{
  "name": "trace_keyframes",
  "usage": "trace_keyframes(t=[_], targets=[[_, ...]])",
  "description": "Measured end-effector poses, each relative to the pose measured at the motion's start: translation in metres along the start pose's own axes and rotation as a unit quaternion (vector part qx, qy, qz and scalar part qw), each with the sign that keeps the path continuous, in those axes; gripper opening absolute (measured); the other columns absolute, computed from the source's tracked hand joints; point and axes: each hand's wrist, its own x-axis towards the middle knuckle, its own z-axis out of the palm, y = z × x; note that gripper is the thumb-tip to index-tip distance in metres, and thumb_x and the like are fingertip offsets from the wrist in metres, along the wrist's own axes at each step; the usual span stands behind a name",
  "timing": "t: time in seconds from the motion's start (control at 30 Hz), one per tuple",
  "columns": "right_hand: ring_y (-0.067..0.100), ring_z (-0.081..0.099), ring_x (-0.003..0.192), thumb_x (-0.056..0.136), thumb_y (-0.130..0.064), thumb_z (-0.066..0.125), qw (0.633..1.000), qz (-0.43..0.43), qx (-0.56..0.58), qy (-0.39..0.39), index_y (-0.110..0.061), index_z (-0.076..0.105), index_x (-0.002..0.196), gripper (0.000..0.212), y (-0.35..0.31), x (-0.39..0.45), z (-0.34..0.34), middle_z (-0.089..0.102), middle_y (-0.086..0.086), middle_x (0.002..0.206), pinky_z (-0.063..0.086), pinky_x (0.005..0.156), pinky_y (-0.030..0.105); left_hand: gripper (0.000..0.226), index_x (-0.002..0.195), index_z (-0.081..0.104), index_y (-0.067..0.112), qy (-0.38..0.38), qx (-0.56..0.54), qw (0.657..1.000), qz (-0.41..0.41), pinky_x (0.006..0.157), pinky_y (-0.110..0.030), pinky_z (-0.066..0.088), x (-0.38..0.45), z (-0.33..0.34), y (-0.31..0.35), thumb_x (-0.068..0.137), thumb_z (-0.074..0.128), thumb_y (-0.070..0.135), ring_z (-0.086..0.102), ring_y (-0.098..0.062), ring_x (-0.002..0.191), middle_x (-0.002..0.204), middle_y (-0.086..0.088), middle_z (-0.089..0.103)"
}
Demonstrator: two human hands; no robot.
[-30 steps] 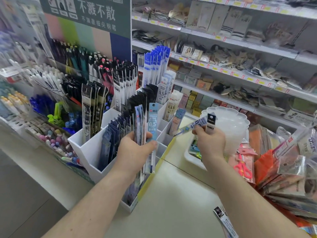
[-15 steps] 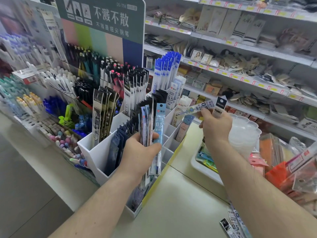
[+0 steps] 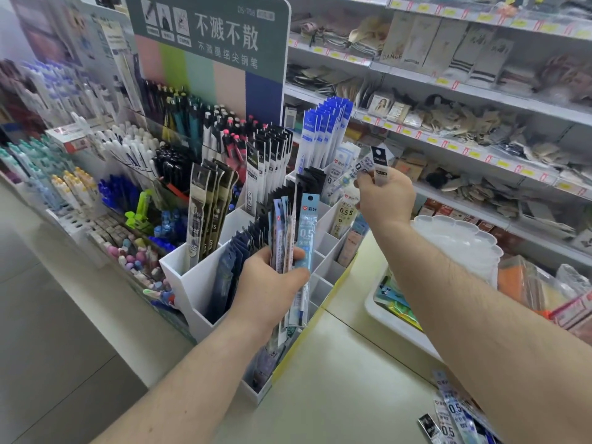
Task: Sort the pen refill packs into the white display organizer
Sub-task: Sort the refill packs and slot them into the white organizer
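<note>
Slim refill packs [image 3: 309, 233] stand upright in the white display organizer [image 3: 198, 283] — tiered, compartmented, mostly filled.

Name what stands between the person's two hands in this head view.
Between the left hand and right hand stand the white display organizer's small compartments, some holding upright 0.5 refill packs. The head view shows this.

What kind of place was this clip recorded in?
Most likely a stationery aisle in a shop. Long white shelves carry yellow price tags, a green branded pen display board stands over racks of pens, and a white display organizer holds packaged pen refills.
</note>
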Motion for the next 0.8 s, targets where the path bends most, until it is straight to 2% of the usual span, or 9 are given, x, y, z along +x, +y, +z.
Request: trace_keyframes(t=[0.1, 0.17, 0.3, 0.4, 0.47, 0.53, 0.63, 0.73, 0.8], targets=[[0.033, 0.065, 0.069, 0.089, -0.030, 0.058, 0.997, -0.022, -0.069, -0.017, -0.016, 0.053, 0.059, 0.034, 0.001, 0.007, 0.004, 0.060, 0.005, 0.062, 0.056, 0.066, 0.045, 0.025, 0.089, 0.067, 0.023, -0.003, -0.002, 1.000, -0.005, 0.071, -0.026, 0.053, -0.001, -0.002, -0.002, 0.085, 0.067, -0.001, 0.062, -0.016, 0.080, 0.094, 0.001, 0.069], [0.028, 0.057, 0.065, 0.092, -0.028, 0.056, 0.991, -0.030, -0.123, -0.047, -0.021, 0.045, 0.054, 0.041, 0.004, 0.012, 0.010, 0.051, -0.002, 0.057, 0.047, 0.060, 0.036, 0.025, 0.089, 0.068, 0.024, -0.006, -0.003, 1.000, -0.008, 0.070, -0.025, 0.053, -0.001, -0.002, -0.002, 0.085, 0.068, 0.000, 0.064, -0.016, 0.084, 0.097, 0.001, 0.069], [0.022, 0.052, 0.064, 0.092, -0.024, 0.060, 0.976, 0.015, -0.188, -0.105, -0.022, 0.049, 0.057, 0.037, 0.010, 0.024, 0.023, 0.053, -0.002, 0.060, 0.034, 0.053, 0.028, 0.023, 0.091, 0.067, 0.025, -0.023, 0.004, 1.000, -0.008, 0.063, -0.014, 0.049, -0.004, -0.003, -0.002, 0.086, 0.069, 0.003, 0.065, -0.009, 0.088, 0.100, 0.006, 0.069], [0.024, 0.056, 0.070, 0.092, -0.024, 0.065, 0.966, 0.043, -0.208, -0.145, -0.019, 0.053, 0.059, 0.036, 0.012, 0.031, 0.031, 0.055, 0.000, 0.062, 0.038, 0.057, 0.027, 0.023, 0.090, 0.067, 0.026, -0.032, 0.009, 0.999, -0.008, 0.061, -0.012, 0.047, -0.006, -0.002, -0.003, 0.086, 0.070, 0.004, 0.064, -0.007, 0.087, 0.098, 0.008, 0.068], [0.024, 0.060, 0.074, 0.092, -0.028, 0.068, 0.960, 0.051, -0.222, -0.160, -0.016, 0.060, 0.065, 0.030, 0.014, 0.032, 0.034, 0.057, 0.000, 0.064, 0.046, 0.061, 0.033, 0.023, 0.090, 0.067, 0.026, -0.031, 0.010, 0.999, -0.010, 0.059, -0.011, 0.045, -0.006, -0.002, -0.005, 0.086, 0.070, 0.003, 0.062, -0.005, 0.079, 0.093, 0.008, 0.067], [0.023, 0.065, 0.077, 0.091, -0.030, 0.071, 0.965, 0.059, -0.197, -0.161, -0.012, 0.069, 0.078, 0.022, 0.017, 0.030, 0.034, 0.063, 0.002, 0.071, 0.056, 0.071, 0.038, 0.024, 0.090, 0.067, 0.025, -0.027, 0.010, 0.999, -0.015, 0.053, -0.010, 0.043, -0.005, -0.001, -0.007, 0.085, 0.070, 0.002, 0.055, -0.005, 0.066, 0.087, 0.006, 0.064], [0.021, 0.063, 0.075, 0.088, -0.031, 0.072, 0.982, 0.075, -0.120, -0.126, -0.011, 0.072, 0.083, 0.021, 0.017, 0.020, 0.024, 0.066, 0.003, 0.074, 0.055, 0.075, 0.038, 0.024, 0.089, 0.067, 0.025, -0.023, 0.010, 1.000, -0.012, 0.055, -0.012, 0.044, -0.004, 0.001, -0.007, 0.085, 0.070, 0.002, 0.056, -0.007, 0.068, 0.088, 0.005, 0.065], [0.017, 0.051, 0.058, 0.088, -0.022, 0.069, 0.988, 0.119, 0.003, -0.100, -0.008, 0.068, 0.078, 0.017, 0.012, -0.002, 0.005, 0.061, 0.008, 0.068, 0.045, 0.058, 0.034, 0.025, 0.088, 0.067, 0.024, -0.024, 0.002, 1.000, -0.009, 0.065, -0.018, 0.047, -0.003, 0.005, -0.007, 0.084, 0.070, 0.001, 0.062, -0.009, 0.080, 0.092, 0.005, 0.068], [0.013, 0.038, 0.047, 0.089, -0.015, 0.067, 0.966, 0.165, 0.109, -0.169, -0.007, 0.066, 0.085, 0.009, 0.007, -0.020, -0.011, 0.054, 0.006, 0.060, 0.032, 0.045, 0.026, 0.025, 0.086, 0.067, 0.024, -0.023, 0.003, 1.000, -0.006, 0.064, -0.020, 0.046, -0.001, 0.009, -0.008, 0.083, 0.070, -0.001, 0.060, -0.007, 0.070, 0.085, 0.006, 0.067]])
